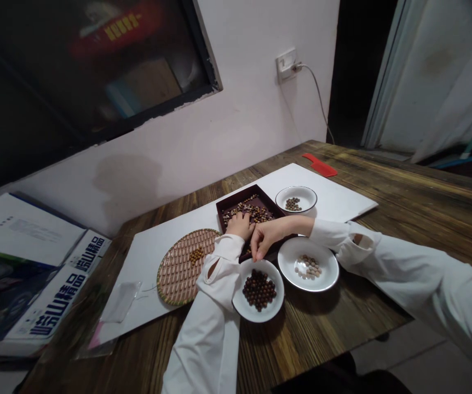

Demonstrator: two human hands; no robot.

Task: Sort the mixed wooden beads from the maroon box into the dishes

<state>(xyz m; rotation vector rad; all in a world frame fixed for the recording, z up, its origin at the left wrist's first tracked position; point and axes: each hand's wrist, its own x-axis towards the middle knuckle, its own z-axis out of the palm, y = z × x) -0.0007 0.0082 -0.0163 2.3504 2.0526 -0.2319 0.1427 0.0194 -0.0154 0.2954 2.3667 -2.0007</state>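
Observation:
My left hand [241,225] rests over the dark red square tray [223,206], fingers apart and fingertips among the mixed beads [256,212]. Crossing in from the right, my right hand [265,236] has thumb and fingers pinched together just above the rim of a white bowl [241,311]. Whatever the pinch holds is too small to make out. Dark brown beads [259,291] fill the middle of that bowl. To its right, a white dish [329,276] carries pale beads [309,267]. Behind it, another white bowl [311,203] contains brownish beads [293,204].
A round woven mat [174,273] with yellow-brown beads [196,255] lies left of my left wrist. Beneath is a white board [145,251] on the wooden table [367,180]. A red comb [320,165] lies at the back; a printed box [55,306] stands left.

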